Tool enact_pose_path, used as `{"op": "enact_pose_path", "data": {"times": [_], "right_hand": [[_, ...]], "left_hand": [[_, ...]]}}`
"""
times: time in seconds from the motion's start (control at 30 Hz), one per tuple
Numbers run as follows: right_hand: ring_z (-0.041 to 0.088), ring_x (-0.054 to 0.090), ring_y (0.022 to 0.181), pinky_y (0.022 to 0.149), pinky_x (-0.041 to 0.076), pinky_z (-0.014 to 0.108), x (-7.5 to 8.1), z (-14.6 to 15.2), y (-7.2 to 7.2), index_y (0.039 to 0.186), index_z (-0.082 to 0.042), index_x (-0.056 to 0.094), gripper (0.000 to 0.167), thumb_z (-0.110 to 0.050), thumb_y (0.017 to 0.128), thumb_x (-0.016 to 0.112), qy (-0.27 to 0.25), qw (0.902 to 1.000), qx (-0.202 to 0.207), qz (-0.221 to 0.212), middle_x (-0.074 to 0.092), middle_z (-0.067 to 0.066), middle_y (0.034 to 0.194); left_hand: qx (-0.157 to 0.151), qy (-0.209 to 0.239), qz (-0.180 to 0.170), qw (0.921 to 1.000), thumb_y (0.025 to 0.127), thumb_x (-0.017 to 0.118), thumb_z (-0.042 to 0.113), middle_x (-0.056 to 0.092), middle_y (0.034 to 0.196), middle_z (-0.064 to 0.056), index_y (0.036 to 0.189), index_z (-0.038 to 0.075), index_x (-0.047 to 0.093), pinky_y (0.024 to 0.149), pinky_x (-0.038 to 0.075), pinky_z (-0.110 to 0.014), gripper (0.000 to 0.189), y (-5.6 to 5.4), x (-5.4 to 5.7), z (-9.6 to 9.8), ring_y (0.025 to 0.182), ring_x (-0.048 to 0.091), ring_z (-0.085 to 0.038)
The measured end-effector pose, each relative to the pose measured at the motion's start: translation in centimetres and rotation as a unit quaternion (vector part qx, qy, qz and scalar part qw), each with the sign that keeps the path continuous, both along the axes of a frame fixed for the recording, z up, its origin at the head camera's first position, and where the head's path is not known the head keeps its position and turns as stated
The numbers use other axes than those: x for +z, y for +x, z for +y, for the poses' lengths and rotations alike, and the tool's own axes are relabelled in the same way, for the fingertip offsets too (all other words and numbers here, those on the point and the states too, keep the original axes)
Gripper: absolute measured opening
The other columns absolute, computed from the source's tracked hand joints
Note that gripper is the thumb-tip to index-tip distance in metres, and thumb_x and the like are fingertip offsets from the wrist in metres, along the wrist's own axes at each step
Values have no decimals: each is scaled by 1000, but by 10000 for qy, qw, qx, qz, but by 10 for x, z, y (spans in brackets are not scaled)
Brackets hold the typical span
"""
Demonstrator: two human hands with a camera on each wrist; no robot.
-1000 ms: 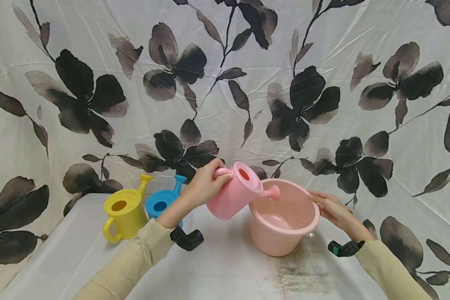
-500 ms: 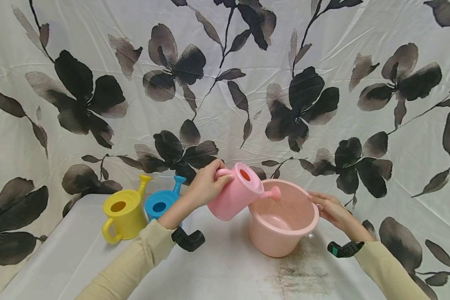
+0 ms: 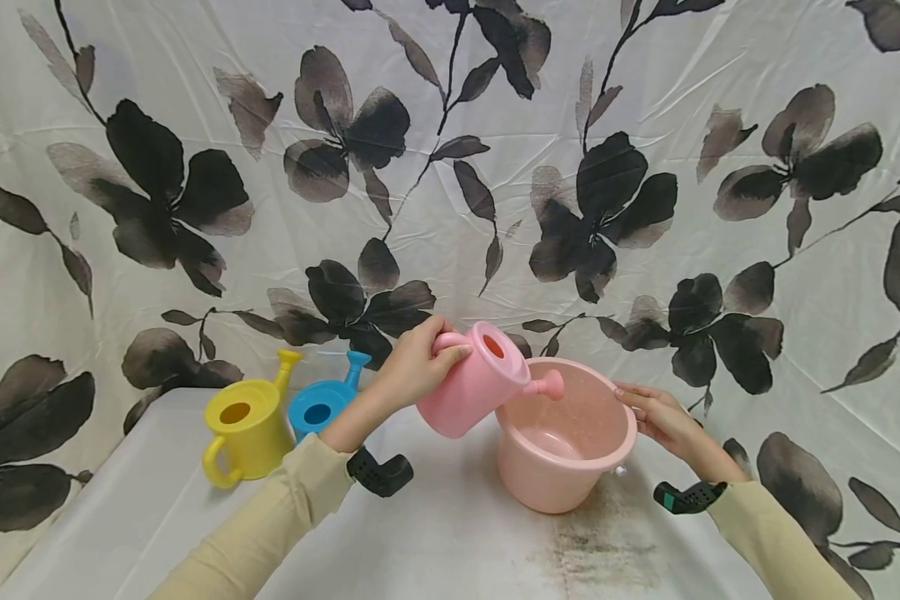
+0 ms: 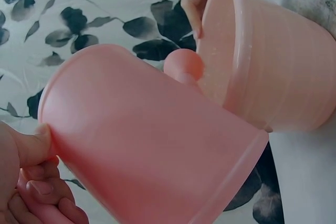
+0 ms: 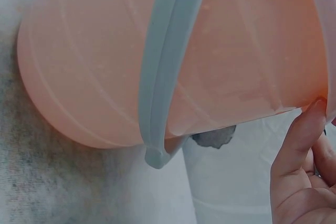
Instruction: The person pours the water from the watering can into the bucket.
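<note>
My left hand point(image 3: 411, 367) grips the handle of a pink watering can point(image 3: 472, 387), its thumb over the top. The can is held tilted, and its round spout head point(image 3: 549, 385) reaches over the mouth of a pale pink bucket point(image 3: 547, 479). In the left wrist view the fingers point(image 4: 50, 184) curl round the handle. My right hand point(image 3: 663, 421) pinches the bucket's right rim; in the right wrist view its thumb point(image 5: 302, 140) presses just under that rim. Droplets dot the bucket's inner wall. A pale grey-blue handle point(image 5: 170, 61) hangs down the bucket's outside.
A yellow watering can point(image 3: 249, 429) and a blue one point(image 3: 319, 408) stand side by side at the left of the white table point(image 3: 412, 542); my left forearm partly covers the blue one. Dark stains point(image 3: 607, 550) mark the tabletop before the bucket. Behind hangs a floral cloth point(image 3: 495, 275).
The pink watering can has shifted very slightly to the right over the bucket, still tilted. The right hand keeps its hold on the rim, and the bucket stays in place.
</note>
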State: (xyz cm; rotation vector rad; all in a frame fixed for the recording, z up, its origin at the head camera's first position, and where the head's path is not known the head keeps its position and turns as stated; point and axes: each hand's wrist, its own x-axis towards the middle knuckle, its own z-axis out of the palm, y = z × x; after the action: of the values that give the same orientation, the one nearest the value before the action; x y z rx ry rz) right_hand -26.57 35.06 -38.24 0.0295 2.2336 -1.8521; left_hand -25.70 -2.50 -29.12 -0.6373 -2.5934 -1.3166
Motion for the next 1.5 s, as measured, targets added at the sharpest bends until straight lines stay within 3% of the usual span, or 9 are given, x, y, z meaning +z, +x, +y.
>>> {"op": "enact_pose_path", "data": {"times": [0.5, 0.8, 1.5], "right_hand": [[-5, 62, 94, 82, 53, 18, -2, 0, -1, 147, 10, 22, 69, -31, 100, 51, 132, 9999, -9, 12, 59, -10, 118], [-5, 63, 93, 81, 53, 18, 0, 0, -1, 147, 10, 21, 69, -30, 100, 51, 41, 10000, -23, -38, 61, -13, 111], [-5, 62, 94, 82, 53, 19, -1, 0, -1, 147, 10, 21, 69, -30, 100, 51, 69, 10000, 13, 28, 61, -14, 112]], "left_hand": [[-31, -13, 64, 10000, 92, 65, 22, 60, 87, -12, 100, 4, 56, 64, 53, -31, 21, -4, 0, 3, 73, 57, -22], [-10, -52, 23, 10000, 92, 65, 22, 59, 87, -12, 98, 5, 55, 65, 53, -31, 21, -4, 0, 3, 73, 57, -22], [-39, -68, -34, 10000, 93, 64, 22, 59, 90, -12, 102, 6, 54, 67, 54, -33, 21, -3, 4, 3, 76, 57, -23]]}}
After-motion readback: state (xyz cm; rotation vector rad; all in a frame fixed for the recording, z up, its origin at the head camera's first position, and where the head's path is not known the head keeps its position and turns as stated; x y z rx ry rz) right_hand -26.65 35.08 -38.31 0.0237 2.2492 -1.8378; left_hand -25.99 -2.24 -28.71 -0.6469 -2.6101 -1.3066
